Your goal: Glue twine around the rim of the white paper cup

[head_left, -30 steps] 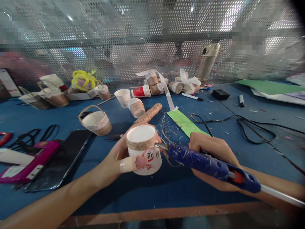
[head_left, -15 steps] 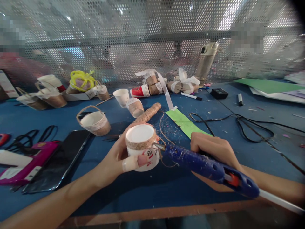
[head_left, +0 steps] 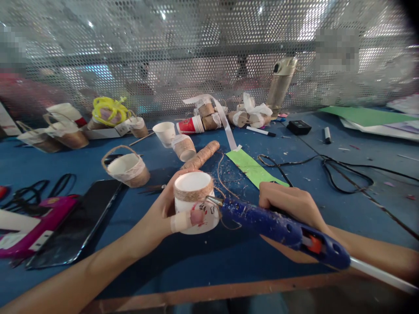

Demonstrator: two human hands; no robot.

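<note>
My left hand (head_left: 170, 209), a bandage round its thumb, is wrapped about a white paper cup (head_left: 196, 222) with red and dark print. Brown twine (head_left: 193, 192) is wound in a band just below the cup's rim. My right hand (head_left: 291, 205) grips a blue glue gun (head_left: 262, 220), and a white glue stick (head_left: 379, 274) sticks out of its back end. The metal nozzle (head_left: 214, 200) is at the lower edge of the twine band; I cannot tell if it touches. A loose strand runs from the cup towards a twine-wrapped roll (head_left: 203, 155) behind it.
A twine-handled cup basket (head_left: 128, 169), a phone (head_left: 78, 222) and a magenta power strip (head_left: 42, 218) lie on the left. Behind are stacked cups (head_left: 190, 125) and white ribbon (head_left: 225, 124). Right of centre lie a green paper strip (head_left: 252, 167) and a black cable (head_left: 340, 163).
The cup has tilted and turned slightly in my left hand, showing more of its inside. The glue gun's nozzle has shifted a little left along the twine band. The whole view has drifted slightly.
</note>
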